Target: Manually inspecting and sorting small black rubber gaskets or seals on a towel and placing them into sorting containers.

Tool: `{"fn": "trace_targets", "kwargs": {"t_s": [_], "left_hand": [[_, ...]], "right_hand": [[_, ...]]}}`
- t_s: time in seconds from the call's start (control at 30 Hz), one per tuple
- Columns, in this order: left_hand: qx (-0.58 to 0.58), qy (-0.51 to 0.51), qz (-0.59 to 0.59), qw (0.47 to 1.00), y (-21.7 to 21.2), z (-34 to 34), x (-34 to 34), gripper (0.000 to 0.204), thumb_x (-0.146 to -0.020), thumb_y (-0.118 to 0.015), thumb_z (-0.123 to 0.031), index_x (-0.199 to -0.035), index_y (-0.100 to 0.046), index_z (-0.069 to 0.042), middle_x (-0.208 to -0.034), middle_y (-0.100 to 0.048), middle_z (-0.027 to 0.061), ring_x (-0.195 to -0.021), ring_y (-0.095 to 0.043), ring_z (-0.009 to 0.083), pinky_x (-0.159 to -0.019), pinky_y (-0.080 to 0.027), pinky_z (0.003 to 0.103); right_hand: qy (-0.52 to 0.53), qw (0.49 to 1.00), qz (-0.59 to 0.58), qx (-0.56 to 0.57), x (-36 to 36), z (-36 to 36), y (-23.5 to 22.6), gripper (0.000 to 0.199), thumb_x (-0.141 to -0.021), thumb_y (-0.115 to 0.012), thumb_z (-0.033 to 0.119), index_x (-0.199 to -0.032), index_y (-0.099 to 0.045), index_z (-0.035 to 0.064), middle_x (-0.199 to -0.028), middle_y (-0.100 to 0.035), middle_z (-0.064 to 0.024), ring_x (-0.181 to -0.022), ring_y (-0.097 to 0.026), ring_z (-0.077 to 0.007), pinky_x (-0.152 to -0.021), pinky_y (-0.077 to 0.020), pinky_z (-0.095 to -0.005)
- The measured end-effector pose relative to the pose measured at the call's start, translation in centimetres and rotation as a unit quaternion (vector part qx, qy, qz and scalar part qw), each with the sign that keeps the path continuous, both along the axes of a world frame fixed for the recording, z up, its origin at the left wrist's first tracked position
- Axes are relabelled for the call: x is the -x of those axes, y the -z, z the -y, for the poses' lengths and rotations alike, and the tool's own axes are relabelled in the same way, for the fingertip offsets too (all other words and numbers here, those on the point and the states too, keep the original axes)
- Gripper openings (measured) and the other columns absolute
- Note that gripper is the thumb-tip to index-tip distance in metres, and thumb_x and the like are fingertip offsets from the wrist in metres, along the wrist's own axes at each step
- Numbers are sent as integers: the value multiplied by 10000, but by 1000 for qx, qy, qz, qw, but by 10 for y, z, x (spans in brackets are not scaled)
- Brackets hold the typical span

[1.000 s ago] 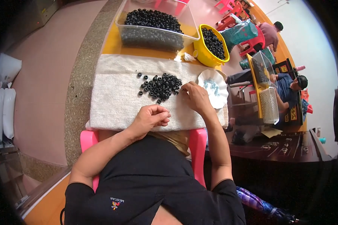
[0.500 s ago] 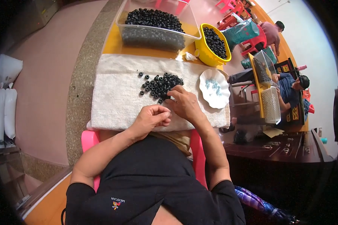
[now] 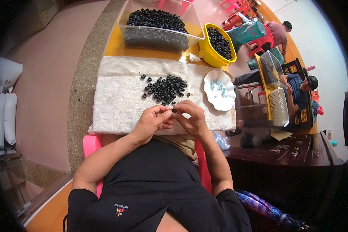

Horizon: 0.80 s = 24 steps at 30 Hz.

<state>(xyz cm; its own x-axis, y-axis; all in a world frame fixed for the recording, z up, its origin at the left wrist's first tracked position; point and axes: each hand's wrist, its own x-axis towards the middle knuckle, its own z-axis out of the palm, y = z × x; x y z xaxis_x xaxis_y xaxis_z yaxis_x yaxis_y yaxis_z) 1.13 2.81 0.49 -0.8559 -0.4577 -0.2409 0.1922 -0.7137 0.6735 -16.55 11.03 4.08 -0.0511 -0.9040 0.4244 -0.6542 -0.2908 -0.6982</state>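
Observation:
My left hand (image 3: 154, 123) and my right hand (image 3: 192, 119) meet over the near edge of a white towel (image 3: 116, 112). Between their fingertips is a small black cap-like piece (image 3: 174, 110), pinched by my right thumb and finger. The left fingers are curled, thumb against forefinger; what they hold, if anything, is hidden. Just beyond the fingers lies a heap of small black hollow pieces (image 3: 168, 87), a few strays at its edges. To the right, a white scalloped dish (image 3: 231, 96) holds tiny pale-blue bits.
A clear plastic bin (image 3: 199, 29) of black pieces stands at the far side of the yellow table (image 3: 114, 48). Beside it are a yellow basket (image 3: 207, 54) with more pieces and a crumpled white tissue (image 3: 194, 57). Two other people sit working at the right.
My right hand has drawn back from the near edge of the heap to my left hand, bringing a black piece with it. Their fingertips now come together.

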Motion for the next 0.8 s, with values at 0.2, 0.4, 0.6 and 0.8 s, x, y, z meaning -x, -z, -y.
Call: {"fn": "trace_targets", "kwargs": {"t_s": [0.2, 0.4, 0.6, 0.8], "left_hand": [[13, 4, -15, 1000, 0, 1, -1, 186, -964, -602, -101, -1126, -578, -14, -1024, -657, 85, -895, -659, 152, -779, -578, 297], [6, -12, -18, 1000, -1, -1, -1, 152, -931, -611, -24, -1081, -587, -18, -1023, -655, 78, -915, -657, 148, -807, -580, 300], [2, -23, -10, 1000, -8, -1, -2, 141, -922, -624, -33, -1057, -589, -15, -999, -656, 70, -893, -653, 135, -809, -572, 293], [-1, -25, -4, 1000, -9, -2, -1, 170, -906, -643, -36, -1061, -579, -7, -977, -650, 68, -873, -648, 123, -794, -567, 281]], "right_hand": [[-12, 997, 77, -19, -13, -7, -3, 256, -761, -750, -34, -999, -663, -2, -940, -653, -128, -781, -666, -186, -686, -540, -279], [-9, 995, 97, -18, -16, -11, 3, 295, -742, -732, -62, -1018, -654, 6, -981, -647, -129, -828, -662, -190, -712, -543, -279], [-1, 997, 74, 17, -18, -14, 5, 327, -720, -739, -71, -1024, -649, 9, -976, -654, -130, -851, -666, -211, -738, -541, -294], [13, 998, 66, 9, -19, -15, 4, 294, -713, -749, -60, -983, -664, 22, -961, -663, -124, -851, -668, -228, -736, -536, -306]]}}
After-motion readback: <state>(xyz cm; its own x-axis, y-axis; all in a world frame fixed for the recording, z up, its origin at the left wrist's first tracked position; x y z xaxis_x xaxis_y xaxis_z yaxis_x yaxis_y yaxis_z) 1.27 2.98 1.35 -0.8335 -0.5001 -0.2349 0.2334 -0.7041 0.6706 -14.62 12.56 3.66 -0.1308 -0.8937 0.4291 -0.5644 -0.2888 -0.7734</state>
